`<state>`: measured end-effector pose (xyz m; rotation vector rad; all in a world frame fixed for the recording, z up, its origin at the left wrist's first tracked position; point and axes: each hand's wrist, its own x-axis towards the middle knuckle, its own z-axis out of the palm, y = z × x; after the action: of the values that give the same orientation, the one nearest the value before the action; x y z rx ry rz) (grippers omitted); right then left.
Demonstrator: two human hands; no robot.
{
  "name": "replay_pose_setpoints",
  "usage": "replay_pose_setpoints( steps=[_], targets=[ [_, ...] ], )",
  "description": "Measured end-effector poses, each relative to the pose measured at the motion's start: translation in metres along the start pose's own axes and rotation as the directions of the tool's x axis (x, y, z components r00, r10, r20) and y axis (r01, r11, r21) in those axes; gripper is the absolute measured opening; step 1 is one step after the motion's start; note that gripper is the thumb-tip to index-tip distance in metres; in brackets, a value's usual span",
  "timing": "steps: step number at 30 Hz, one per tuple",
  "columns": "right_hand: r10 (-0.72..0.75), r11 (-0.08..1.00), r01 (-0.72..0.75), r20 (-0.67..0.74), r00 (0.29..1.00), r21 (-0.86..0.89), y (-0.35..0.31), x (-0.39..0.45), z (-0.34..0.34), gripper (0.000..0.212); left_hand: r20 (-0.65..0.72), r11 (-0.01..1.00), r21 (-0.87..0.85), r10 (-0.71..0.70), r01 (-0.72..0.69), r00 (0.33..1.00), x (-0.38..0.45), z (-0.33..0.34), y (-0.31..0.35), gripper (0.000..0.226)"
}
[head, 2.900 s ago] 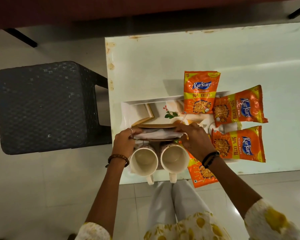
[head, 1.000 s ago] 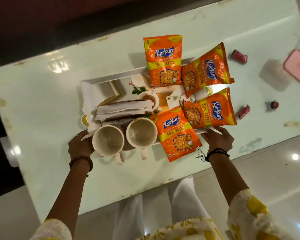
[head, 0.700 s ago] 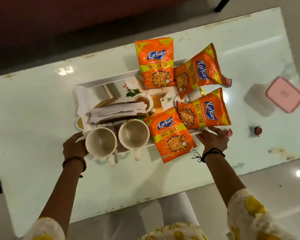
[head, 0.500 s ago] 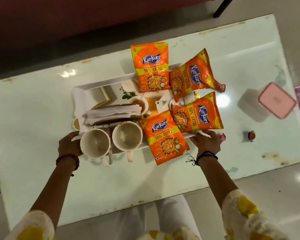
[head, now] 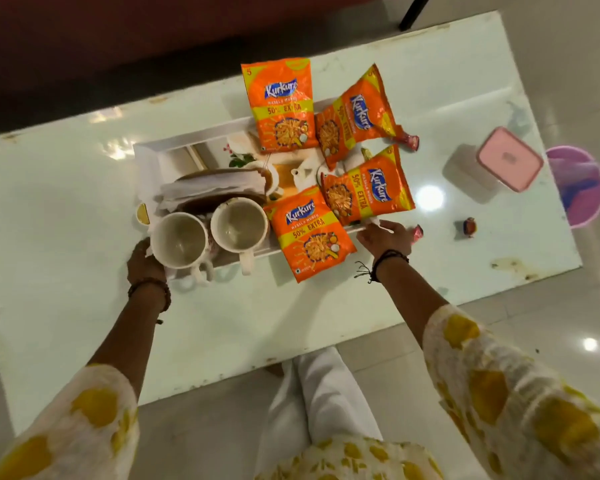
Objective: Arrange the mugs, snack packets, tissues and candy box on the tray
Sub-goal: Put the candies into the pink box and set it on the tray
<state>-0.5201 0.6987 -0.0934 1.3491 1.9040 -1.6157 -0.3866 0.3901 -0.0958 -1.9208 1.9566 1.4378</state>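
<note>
A white tray sits on the white table. Two cream mugs stand at its near edge, with a stack of tissues in a holder behind them. Several orange snack packets lie across the tray's right half. My left hand grips the tray's near left corner beside the left mug. My right hand holds the tray's near right corner. The candy box, clear with a pink lid, stands apart on the table to the right.
Loose wrapped candies lie on the table right of the tray. A purple bin stands on the floor past the table's right end. My legs in white trousers are at the table's near edge.
My hands left the tissues and took the tray's two near corners. The tray with its load has shifted on the table, and the pink-lidded box and candies came into view.
</note>
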Motion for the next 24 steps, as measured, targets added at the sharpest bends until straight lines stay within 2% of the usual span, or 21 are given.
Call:
replay_pose_setpoints(
  steps=[2, 3, 6, 7, 10, 13, 16, 18, 21, 24],
  targets=[
    [-0.007, 1.0, 0.007, 0.046, 0.999, -0.005, 0.004, -0.007, -0.007, 0.021, 0.026, 0.993, 0.112, -0.034, 0.031, 0.999, -0.021, 0.006, -0.014, 0.043],
    [-0.009, 1.0, 0.008, 0.05, 0.999, 0.018, 0.007, -0.011, -0.01, 0.021, 0.023, 0.993, 0.113, -0.048, 0.046, 0.999, -0.034, 0.011, -0.022, 0.047],
    [-0.036, 0.995, 0.027, 0.084, 0.996, 0.099, 0.018, -0.026, -0.021, 0.023, -0.119, 0.979, 0.09, -0.174, 0.185, 0.977, -0.093, 0.034, -0.044, 0.058],
    [-0.053, 0.99, 0.036, 0.12, 0.991, 0.137, 0.023, -0.03, -0.025, 0.023, -0.149, 0.983, 0.017, -0.179, 0.184, 0.972, -0.116, 0.046, -0.049, 0.059],
    [-0.106, 0.982, 0.07, 0.207, 0.973, 0.175, 0.035, -0.046, -0.045, 0.025, -0.07, 0.985, -0.171, -0.041, 0.029, 0.997, -0.18, 0.083, -0.053, 0.051],
    [-0.211, 0.977, 0.197, 0.248, 0.946, 0.082, 0.04, -0.055, -0.068, 0.025, 0.073, 0.97, -0.23, 0.104, -0.085, 0.992, -0.226, 0.119, -0.044, 0.047],
    [-0.32, 0.934, 0.354, 0.327, 0.889, -0.05, 0.031, -0.048, -0.091, 0.026, 0.181, 0.948, -0.211, 0.276, -0.237, 0.944, -0.255, 0.153, -0.025, 0.04],
    [-0.394, 0.866, 0.476, 0.379, 0.838, -0.154, 0.019, -0.039, -0.104, 0.026, 0.263, 0.929, -0.193, 0.359, -0.316, 0.895, -0.266, 0.173, -0.008, 0.038],
    [-0.495, 0.677, 0.663, 0.471, 0.731, -0.318, -0.007, -0.017, -0.125, 0.027, 0.354, 0.9, -0.162, 0.436, -0.405, 0.827, -0.28, 0.206, 0.016, 0.037],
    [-0.531, 0.554, 0.755, 0.549, 0.645, -0.351, -0.038, 0.007, -0.142, 0.033, 0.401, 0.879, -0.143, 0.472, -0.455, 0.785, -0.291, 0.241, 0.036, 0.038]
  ],
)
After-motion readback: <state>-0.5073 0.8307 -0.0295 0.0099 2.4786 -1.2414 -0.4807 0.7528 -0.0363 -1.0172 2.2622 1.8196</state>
